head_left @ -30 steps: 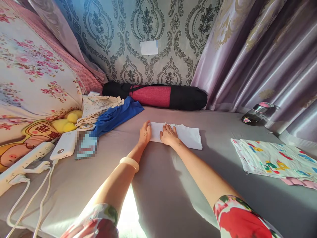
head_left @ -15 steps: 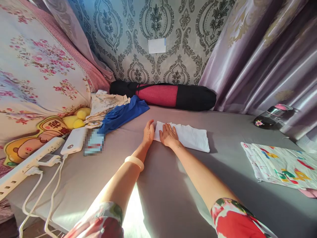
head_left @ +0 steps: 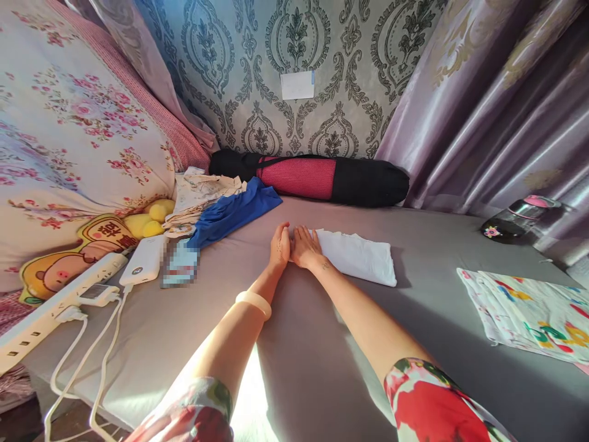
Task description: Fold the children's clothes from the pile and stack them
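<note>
A folded white cloth (head_left: 356,255) lies flat on the grey bed sheet (head_left: 317,344). Flat on the cloth's left end rests my right hand (head_left: 306,247), its fingers stretched out and pointing away from me. My left hand (head_left: 280,247) stands on its edge at that same end, fingers extended, close against the right hand's fingers. Neither hand grips anything. The cloth's left edge is hidden beneath and between the hands.
Blue clothing (head_left: 234,212) and cream printed clothing (head_left: 202,190) lie back left. A power strip (head_left: 69,301), a power bank (head_left: 142,261) and cables are at left. A black-and-red roll bag (head_left: 299,178) lies along the wall. Right are a bottle (head_left: 515,221) and folded printed cloth (head_left: 524,307).
My right hand has slid left along the white cloth to its left end, up against my left hand. The view has shifted slightly left.
</note>
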Motion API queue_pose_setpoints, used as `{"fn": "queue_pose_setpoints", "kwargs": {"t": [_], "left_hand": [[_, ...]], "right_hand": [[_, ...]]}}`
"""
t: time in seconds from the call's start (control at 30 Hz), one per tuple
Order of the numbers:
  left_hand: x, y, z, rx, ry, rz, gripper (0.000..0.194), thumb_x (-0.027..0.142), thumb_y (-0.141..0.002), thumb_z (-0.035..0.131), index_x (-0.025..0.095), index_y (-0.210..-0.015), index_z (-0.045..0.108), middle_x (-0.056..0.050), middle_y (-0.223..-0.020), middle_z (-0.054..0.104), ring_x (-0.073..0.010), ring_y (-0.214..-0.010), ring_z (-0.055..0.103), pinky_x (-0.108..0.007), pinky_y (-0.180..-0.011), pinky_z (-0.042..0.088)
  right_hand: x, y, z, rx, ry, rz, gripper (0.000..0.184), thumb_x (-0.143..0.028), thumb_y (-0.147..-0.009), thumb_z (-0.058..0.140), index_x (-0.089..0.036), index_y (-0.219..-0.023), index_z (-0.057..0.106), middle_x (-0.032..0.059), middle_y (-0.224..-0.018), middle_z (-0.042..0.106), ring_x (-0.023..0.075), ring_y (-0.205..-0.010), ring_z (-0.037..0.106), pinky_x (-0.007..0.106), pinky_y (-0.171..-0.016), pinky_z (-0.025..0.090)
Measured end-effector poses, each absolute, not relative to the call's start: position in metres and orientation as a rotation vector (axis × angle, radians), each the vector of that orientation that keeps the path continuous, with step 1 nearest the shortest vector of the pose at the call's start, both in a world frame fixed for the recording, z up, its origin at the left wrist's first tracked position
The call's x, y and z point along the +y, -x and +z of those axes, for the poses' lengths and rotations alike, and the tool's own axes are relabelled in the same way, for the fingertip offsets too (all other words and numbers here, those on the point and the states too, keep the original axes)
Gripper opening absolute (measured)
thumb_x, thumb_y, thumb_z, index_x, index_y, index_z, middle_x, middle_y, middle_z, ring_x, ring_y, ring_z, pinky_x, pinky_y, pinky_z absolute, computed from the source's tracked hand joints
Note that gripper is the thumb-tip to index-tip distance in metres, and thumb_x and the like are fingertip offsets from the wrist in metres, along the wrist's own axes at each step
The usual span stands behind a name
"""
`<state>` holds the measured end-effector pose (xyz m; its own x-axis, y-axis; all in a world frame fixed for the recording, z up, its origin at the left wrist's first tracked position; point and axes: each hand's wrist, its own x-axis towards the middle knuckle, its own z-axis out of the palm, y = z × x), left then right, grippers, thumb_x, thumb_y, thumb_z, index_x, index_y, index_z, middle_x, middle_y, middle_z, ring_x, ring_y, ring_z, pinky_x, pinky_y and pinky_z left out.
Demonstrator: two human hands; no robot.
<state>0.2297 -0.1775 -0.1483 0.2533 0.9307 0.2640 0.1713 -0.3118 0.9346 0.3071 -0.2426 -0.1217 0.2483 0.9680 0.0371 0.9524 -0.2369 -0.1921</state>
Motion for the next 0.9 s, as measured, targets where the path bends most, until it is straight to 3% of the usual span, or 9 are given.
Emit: {"fn": "queue_pose_setpoints", "kwargs": {"t": [0.33,0.6,0.9], "left_hand": [[-0.18,-0.229,-0.145,1.03,-1.691,1.089,0.04,0.027,-0.094,0.033,0.016,-0.119,0.062,-0.01,-0.131,0.064,-0.0216,-0.126,0.055,-0.038,-0.113,0.037],[-0.184,-0.229,-0.143,1.005,-1.964,0.969,0.044,0.029,-0.096,0.03,0.017,-0.126,0.059,-0.009,-0.135,0.062,-0.0218,-0.128,0.054,-0.039,-0.113,0.036],[-0.2,-0.237,-0.141,0.808,-2.666,0.446,0.05,0.03,-0.097,0.031,0.022,-0.145,0.045,-0.009,-0.154,0.042,-0.0247,-0.147,0.027,-0.054,-0.119,0.015]], "right_hand": [[-0.24,-0.305,-0.122,-1.821,2.359,0.269,0.06,-0.032,-0.1,0.023,-0.006,-0.154,0.024,0.0121,-0.163,0.018,0.0239,-0.151,0.01,0.046,-0.121,0.011],[-0.269,-0.323,-0.114,-1.763,2.283,0.119,0.057,-0.031,-0.101,0.024,-0.005,-0.151,0.032,0.0151,-0.16,0.028,0.0249,-0.149,0.019,0.049,-0.12,0.011],[-0.303,-0.358,-0.117,-1.745,2.406,0.077,0.055,-0.029,-0.099,0.024,-0.011,-0.15,0.036,0.01,-0.16,0.029,0.0243,-0.148,0.02,0.051,-0.12,0.01]]}}
